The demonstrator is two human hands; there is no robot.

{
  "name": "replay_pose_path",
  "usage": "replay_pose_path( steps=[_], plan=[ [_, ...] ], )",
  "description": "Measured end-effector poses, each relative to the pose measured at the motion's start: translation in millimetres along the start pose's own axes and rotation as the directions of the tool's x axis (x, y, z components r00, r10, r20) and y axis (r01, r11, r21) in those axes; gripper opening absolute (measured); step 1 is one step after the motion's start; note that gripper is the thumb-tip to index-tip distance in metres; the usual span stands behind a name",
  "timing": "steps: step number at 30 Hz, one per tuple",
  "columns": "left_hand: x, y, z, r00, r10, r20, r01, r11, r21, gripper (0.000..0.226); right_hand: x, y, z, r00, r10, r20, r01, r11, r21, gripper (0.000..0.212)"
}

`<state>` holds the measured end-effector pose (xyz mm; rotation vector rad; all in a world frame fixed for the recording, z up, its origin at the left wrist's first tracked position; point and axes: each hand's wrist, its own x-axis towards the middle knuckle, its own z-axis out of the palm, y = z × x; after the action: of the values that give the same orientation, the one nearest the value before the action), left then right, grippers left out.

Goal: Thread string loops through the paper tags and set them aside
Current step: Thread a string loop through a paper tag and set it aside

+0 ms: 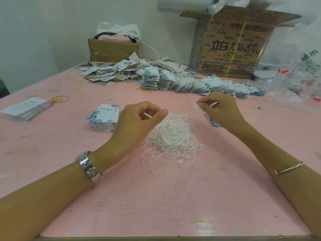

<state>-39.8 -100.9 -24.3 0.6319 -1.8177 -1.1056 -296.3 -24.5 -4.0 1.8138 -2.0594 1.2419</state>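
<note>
Pinching thin white string ends, the right hand [220,108] fingers close together; left hand [137,117] fingers curl, half-apart, above the tangled string pile [172,136] on the pink desk [156,197].

Small packing workroom, worn pink table [156,197], heaped paper tags [121,72], cardboard boxes [232,49], plastic bags [295,73]

Pink table [156,197], white walls [52,23]

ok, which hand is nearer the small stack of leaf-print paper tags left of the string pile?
Left. The left hand sits right beside the small stack of leaf-print paper tags, nearly touching its right edge. The right hand is across the white string pile.
</note>
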Motion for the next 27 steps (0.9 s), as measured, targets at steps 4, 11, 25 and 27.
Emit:
replay_pose_path(
  steps=[4,11,25,27],
  plan=[
    [0.2,-6.2,-0.4,0.998,0.045,0.049,-0.053,0.984,0.169,0.009,-12.8,-36.5,12.8,0.972,-0.121,0.204,0.097,0.988,0.122,0.013],
    [-1.3,-7.7,0.4,0.987,0.116,0.113,-0.144,0.948,0.283,0.006,-26.2,-61.6,20.9,0.918,-0.192,0.348,0.14,0.976,0.169,0.028],
    [-7.6,2.8,4.8,0.976,0.168,0.138,-0.196,0.955,0.223,0.009,-22.7,-57.9,11.4,0.888,-0.289,0.357,0.23,0.953,0.198,0.003],
    [-8.1,3.0,4.9,0.977,0.173,0.127,-0.198,0.956,0.216,0.021,-22.7,-58.3,12.1,0.897,-0.299,0.327,0.236,0.947,0.218,0.002]
  ],
)
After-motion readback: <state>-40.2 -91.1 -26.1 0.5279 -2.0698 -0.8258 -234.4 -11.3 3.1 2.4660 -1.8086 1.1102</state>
